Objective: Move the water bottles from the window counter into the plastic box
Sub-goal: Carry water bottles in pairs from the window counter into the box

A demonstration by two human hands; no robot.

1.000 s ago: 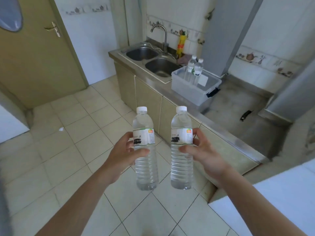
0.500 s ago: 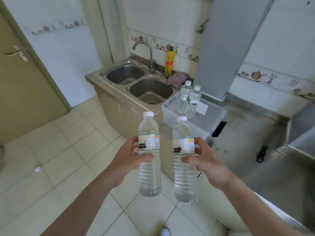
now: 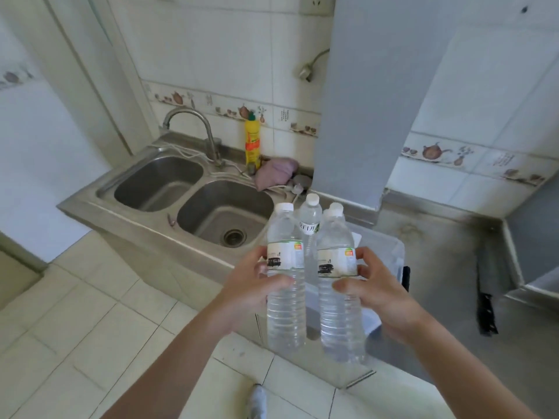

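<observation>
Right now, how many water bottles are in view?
4. One in the left hand, one in the right hand, and two standing in the plastic box behind them: one between the held pair, one mostly hidden, only its cap showing. More may be hidden.

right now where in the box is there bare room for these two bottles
The box looks bare along its right side, toward the black latch. Its back left is crowded: two bottles already stand there. The near part is hidden behind the left bottle and right bottle.
</observation>
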